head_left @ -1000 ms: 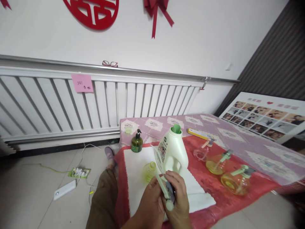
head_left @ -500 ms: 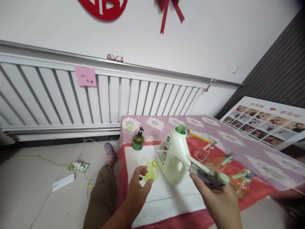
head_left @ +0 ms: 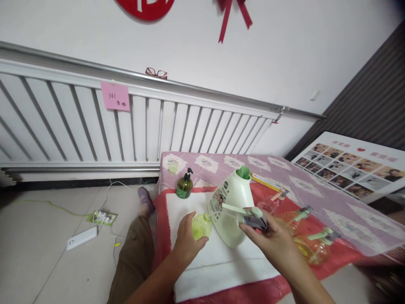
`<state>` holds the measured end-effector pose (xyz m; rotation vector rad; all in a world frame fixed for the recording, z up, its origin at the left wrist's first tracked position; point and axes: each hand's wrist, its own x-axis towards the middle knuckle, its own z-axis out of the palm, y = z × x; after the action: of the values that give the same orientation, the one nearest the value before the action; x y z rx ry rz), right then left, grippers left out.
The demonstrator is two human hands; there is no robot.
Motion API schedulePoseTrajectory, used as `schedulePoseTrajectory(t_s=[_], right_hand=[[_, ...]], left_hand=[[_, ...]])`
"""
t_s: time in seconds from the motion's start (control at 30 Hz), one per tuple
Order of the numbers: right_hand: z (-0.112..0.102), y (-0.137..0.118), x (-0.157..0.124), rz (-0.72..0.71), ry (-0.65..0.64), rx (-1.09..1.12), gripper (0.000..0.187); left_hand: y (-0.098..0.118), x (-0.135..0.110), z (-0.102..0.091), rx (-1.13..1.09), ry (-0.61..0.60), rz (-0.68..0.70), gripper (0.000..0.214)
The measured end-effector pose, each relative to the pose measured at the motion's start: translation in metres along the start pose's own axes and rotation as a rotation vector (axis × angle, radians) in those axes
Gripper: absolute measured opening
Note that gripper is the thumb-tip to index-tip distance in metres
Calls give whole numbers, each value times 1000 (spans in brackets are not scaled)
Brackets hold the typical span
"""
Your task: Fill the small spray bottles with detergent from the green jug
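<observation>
My left hand point(head_left: 187, 240) grips a small yellow-green transparent spray bottle point(head_left: 201, 225) that stands on the white towel point(head_left: 215, 264). My right hand point(head_left: 268, 236) holds a pale green spray head point(head_left: 248, 212) with a thin tube pointing towards that bottle's mouth. A large white detergent jug point(head_left: 233, 211) with a green open spout stands just behind both hands. A dark green pump bottle point(head_left: 184, 185) sits at the towel's far corner.
Two filled yellow spray bottles point(head_left: 311, 247) and a pink one point(head_left: 265, 205) stand on the red cloth point(head_left: 329, 257) to the right. A radiator point(head_left: 126, 126) lines the wall. A power bank point(head_left: 79, 238) and cables lie on the floor at left. A photo board point(head_left: 354, 162) leans at right.
My hands came apart: the left went to the small bottle and closed on it. The right swung the spray head out rightward, then brought it back towards the bottle.
</observation>
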<state>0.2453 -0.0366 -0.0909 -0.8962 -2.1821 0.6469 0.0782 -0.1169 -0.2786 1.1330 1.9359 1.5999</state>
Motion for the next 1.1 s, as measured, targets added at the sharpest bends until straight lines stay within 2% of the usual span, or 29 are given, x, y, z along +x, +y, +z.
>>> schedulePoseTrajectory(t_s=[0.2, 0.3, 0.43, 0.57, 0.7, 1.1], right_hand=[[9, -6, 20, 41, -201, -26, 33], [27, 2, 29, 67, -294, 41, 29], [55, 22, 36, 35, -349, 173, 25], [71, 36, 38, 89, -452, 195, 30], [75, 35, 39, 103, -455, 142, 39], [76, 35, 39, 31, -489, 154, 36]], left_hand=[[3, 8, 5, -13, -21, 15, 69], [2, 9, 7, -47, -8, 23, 66], [0, 9, 7, -38, -2, 55, 67], [-2, 10, 7, -9, -15, 48, 64], [-4, 9, 7, -39, -16, 58, 65], [-8, 9, 8, -33, -40, 83, 67]])
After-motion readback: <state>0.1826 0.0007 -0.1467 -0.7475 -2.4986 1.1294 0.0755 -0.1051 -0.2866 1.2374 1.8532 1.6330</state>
